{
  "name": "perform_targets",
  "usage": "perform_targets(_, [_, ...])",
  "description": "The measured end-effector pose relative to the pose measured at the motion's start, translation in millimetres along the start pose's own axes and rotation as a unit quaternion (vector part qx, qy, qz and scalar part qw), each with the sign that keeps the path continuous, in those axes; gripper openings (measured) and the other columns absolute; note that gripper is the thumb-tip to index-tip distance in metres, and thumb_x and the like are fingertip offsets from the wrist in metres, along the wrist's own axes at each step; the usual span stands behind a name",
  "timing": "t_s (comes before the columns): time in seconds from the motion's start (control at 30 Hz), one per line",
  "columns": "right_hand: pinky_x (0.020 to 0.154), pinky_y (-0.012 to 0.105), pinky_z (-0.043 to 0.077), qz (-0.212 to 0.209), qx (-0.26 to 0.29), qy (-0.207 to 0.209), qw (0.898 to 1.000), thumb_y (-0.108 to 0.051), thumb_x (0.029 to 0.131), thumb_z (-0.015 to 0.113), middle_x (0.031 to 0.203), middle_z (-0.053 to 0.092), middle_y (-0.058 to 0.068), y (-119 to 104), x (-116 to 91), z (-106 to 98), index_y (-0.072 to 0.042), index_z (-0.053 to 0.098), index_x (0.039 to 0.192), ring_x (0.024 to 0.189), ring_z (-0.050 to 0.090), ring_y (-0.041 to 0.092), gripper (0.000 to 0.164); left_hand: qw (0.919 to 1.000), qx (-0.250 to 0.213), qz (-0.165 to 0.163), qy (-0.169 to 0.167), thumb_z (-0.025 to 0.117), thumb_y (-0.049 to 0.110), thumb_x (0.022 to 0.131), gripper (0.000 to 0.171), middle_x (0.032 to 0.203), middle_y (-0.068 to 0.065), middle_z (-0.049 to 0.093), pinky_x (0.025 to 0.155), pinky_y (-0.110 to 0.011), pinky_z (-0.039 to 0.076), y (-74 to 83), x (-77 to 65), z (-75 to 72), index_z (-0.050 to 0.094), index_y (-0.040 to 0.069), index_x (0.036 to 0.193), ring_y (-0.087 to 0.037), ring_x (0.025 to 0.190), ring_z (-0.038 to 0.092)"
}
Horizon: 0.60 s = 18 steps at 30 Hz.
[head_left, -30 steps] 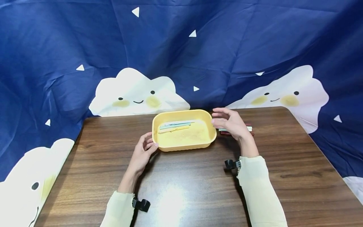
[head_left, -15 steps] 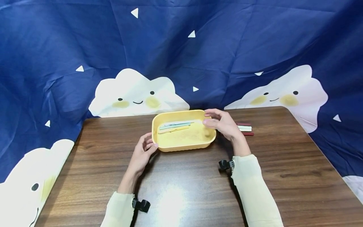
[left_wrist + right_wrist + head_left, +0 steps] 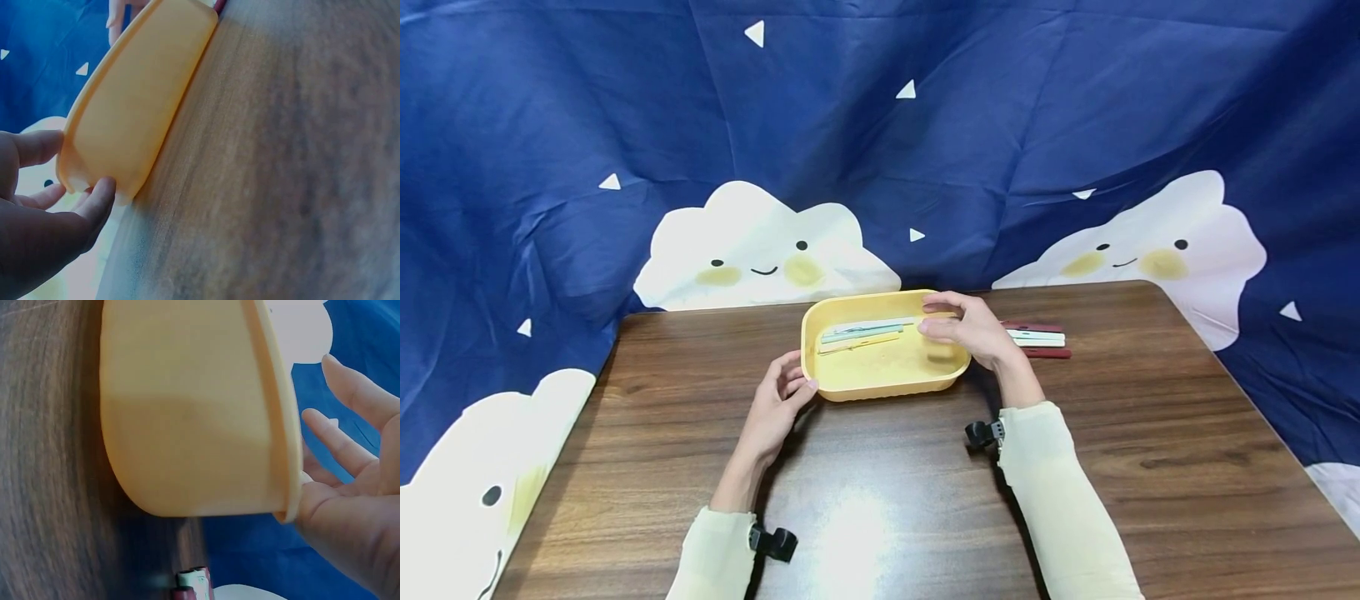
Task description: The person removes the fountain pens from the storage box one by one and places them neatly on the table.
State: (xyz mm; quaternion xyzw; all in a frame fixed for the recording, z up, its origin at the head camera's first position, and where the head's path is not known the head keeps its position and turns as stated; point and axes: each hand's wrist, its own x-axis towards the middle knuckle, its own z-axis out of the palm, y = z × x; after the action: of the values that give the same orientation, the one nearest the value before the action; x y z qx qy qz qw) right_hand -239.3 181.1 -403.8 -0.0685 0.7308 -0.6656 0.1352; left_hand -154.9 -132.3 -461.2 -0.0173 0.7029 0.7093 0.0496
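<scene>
A yellow plastic basket (image 3: 891, 390) rests on the wooden table near its far edge. My left hand (image 3: 778, 396) grips the basket's left end; in the left wrist view, its thumb and fingers (image 3: 100, 200) pinch the wall at the rim. Inside the basket, toward the left, lie several slim pens (image 3: 861, 335) in pale blue, green and yellow. Over the right part of the basket hovers my right hand (image 3: 973, 329), fingers loosely bent and holding nothing. In the right wrist view its fingers (image 3: 340, 444) are spread above the basket's rim.
Several pens (image 3: 1037, 338), dark red and white, lie side by side on the table just right of the basket, partly behind my right wrist. A blue curtain (image 3: 880, 150) with white clouds hangs right behind the table (image 3: 670, 400).
My right hand has moved left, from beside the basket to over its right part, uncovering more of the pens on the table. The left hand and basket have stayed put.
</scene>
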Motion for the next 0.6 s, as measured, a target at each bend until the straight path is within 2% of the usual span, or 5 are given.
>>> perform_targets(0.13, [0.099,0.051,0.050,0.018,-0.006,-0.004,1.000,0.000,0.089,0.073,0.144,0.047,0.031,-1,4,5,0.010,0.047,0.143,0.111,0.062,0.022,0.061,1.0000,0.001,0.001,0.001,0.063,-0.001,0.097,0.058,0.134,-0.023,0.052,0.088,-0.020,0.050,-0.4,-0.1,-0.9,0.039,0.003,0.150,-0.026,0.114,0.052])
perform_targets(0.27, [0.099,0.051,0.050,0.028,-0.017,-0.017,0.999,-0.002,0.089,0.075,0.143,0.047,0.031,-2,9,11,0.010,0.048,0.142,0.107,0.063,0.024,0.061,1.0000,0.002,0.002,0.005,0.063,-0.001,0.097,0.058,0.134,-0.022,0.052,0.087,-0.020,0.050,0.0,-0.6,-2.2,0.039,0.004,0.150,-0.027,0.114,0.052])
perform_targets(0.47, [0.096,0.047,0.053,0.031,-0.021,-0.036,0.999,-0.002,0.090,0.074,0.141,0.049,0.029,7,17,18,0.010,0.049,0.141,0.100,0.065,0.021,0.059,1.0000,0.005,-0.002,0.000,0.063,0.000,0.098,0.058,0.135,-0.022,0.052,0.088,-0.020,0.050,0.3,-1.1,-0.9,0.039,0.004,0.150,-0.028,0.116,0.052])
perform_targets(0.6, [0.095,0.042,0.054,0.029,-0.033,-0.038,0.998,0.000,0.089,0.074,0.138,0.051,0.030,14,24,24,0.011,0.051,0.140,0.102,0.061,0.021,0.057,1.0000,0.007,0.001,0.001,0.064,0.000,0.097,0.058,0.135,-0.022,0.052,0.088,-0.020,0.050,0.9,-0.5,-0.2,0.040,0.004,0.149,-0.028,0.116,0.052])
